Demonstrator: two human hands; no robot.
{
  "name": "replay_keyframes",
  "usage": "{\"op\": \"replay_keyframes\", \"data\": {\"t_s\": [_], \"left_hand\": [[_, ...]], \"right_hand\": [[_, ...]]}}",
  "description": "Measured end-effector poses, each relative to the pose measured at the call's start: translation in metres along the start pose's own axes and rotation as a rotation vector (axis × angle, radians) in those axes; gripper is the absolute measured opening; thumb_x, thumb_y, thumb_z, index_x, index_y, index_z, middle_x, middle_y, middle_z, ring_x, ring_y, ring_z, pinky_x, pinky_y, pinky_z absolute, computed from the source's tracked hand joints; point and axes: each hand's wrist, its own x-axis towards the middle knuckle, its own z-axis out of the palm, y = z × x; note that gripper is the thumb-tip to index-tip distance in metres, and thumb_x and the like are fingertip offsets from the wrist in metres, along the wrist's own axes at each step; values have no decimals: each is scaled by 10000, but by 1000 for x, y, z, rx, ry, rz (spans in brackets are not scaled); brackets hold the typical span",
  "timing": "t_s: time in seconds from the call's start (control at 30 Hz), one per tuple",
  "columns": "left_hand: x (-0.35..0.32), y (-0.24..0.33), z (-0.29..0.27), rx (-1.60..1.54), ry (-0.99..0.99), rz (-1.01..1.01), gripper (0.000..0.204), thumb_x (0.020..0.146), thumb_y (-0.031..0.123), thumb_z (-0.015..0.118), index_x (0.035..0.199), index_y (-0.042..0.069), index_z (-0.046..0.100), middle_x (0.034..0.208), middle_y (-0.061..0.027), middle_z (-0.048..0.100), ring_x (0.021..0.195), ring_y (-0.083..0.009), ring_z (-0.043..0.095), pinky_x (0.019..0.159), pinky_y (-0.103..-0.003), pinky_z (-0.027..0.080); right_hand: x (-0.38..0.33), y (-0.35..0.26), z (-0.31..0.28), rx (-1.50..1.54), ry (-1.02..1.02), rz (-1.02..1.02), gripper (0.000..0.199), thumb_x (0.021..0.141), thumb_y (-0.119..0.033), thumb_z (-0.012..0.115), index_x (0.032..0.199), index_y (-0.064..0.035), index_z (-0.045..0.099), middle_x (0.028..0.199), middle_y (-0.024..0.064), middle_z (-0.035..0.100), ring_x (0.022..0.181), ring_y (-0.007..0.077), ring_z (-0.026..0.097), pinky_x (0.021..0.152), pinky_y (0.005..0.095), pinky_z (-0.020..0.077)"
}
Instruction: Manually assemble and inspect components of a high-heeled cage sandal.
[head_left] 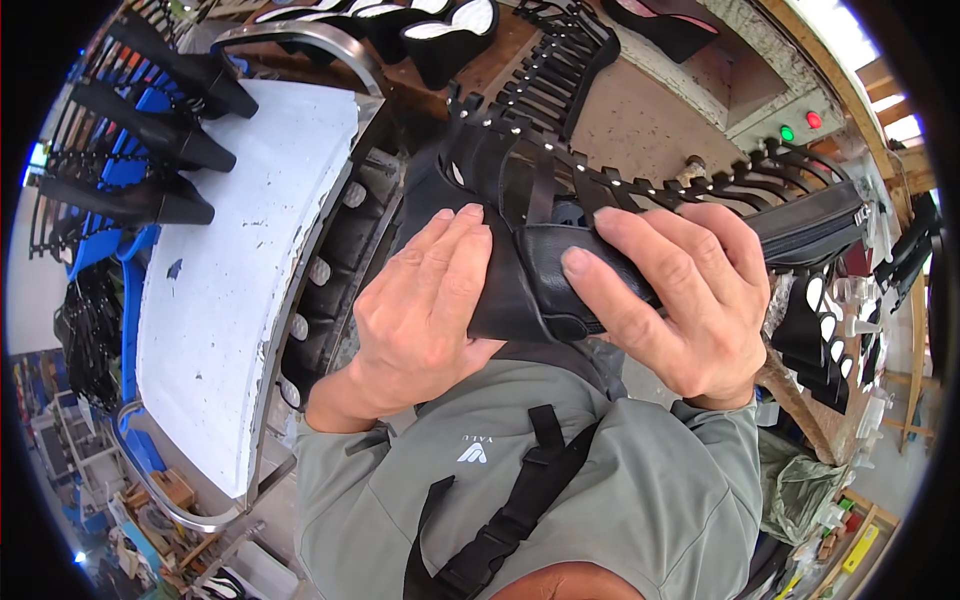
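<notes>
You have room above the white surface (235,320) (metal rail (300,33) at far end); black boot (515,295) blocks your middle.

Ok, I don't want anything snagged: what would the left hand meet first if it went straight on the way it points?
Ahead of the left hand, most likely the studded black straps come first, though how high they lie is unclear from this one view.
</notes>
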Motion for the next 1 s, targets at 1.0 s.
{"op": "replay_keyframes", "data": {"t_s": [1.0], "left_hand": [[-176,-278,-184,439,1070,-942,685,684,192,753,1192,-69,374,1101,-220,496,1016,-310,526,908,-384,414]], "right_hand": [[54,-25,131,692,-213,-57,280,706,-141,758,931,-14,652,887,119,639,831,315,589,759,392,482]]}}
